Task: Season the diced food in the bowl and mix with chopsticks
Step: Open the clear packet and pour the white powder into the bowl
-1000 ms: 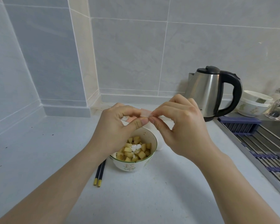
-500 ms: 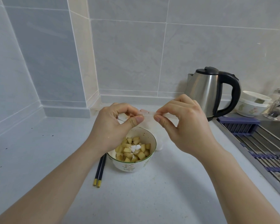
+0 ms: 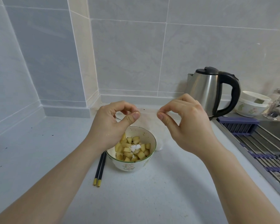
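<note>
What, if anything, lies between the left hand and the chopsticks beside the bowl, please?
Nothing visible does. The chopsticks lie bare on the counter, left of the bowl, their far ends hidden under the left hand's wrist.

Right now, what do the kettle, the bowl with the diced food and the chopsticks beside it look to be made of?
The kettle looks like brushed stainless steel, going by its soft streaked sheen, with a black, probably plastic, handle and lid. The bowl seems glazed ceramic: glossy cream surface, green rim line, painted plant motif. The chopsticks are dark with gold-coloured ends; whether lacquered wood, plastic or alloy, I cannot tell.
</note>
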